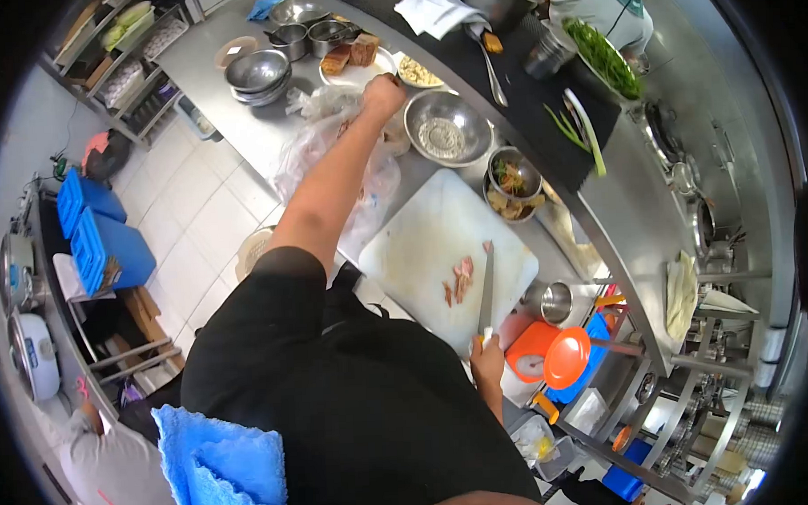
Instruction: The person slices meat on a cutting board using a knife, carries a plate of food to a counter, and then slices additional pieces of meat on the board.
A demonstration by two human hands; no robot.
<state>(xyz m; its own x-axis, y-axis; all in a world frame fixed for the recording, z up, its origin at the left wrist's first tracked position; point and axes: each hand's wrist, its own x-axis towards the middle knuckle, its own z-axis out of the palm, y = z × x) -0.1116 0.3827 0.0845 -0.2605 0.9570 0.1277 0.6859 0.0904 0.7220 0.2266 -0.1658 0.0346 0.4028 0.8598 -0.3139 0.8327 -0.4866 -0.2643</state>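
My right hand (487, 360) is closed round the handle of a kitchen knife (487, 290), its long blade lying over the right part of a white cutting board (404, 244). Left of the blade are small strips of reddish meat (461, 280), and one bit lies by the tip. My left hand (384, 95) is stretched far forward with fingers curled, between a white plate (355, 77) bearing browned meat chunks (363, 50) and a steel bowl (449, 126). What it holds, if anything, is hidden. Clear plastic bags (366, 187) lie under my left forearm.
Stacked steel bowls (259, 72) stand at the far left. Right of the board are bowls of cut food (513, 177) and an orange scale (546, 354). A raised shelf (542, 114) runs along the right, holding greens (602, 59). Other people are at both sides.
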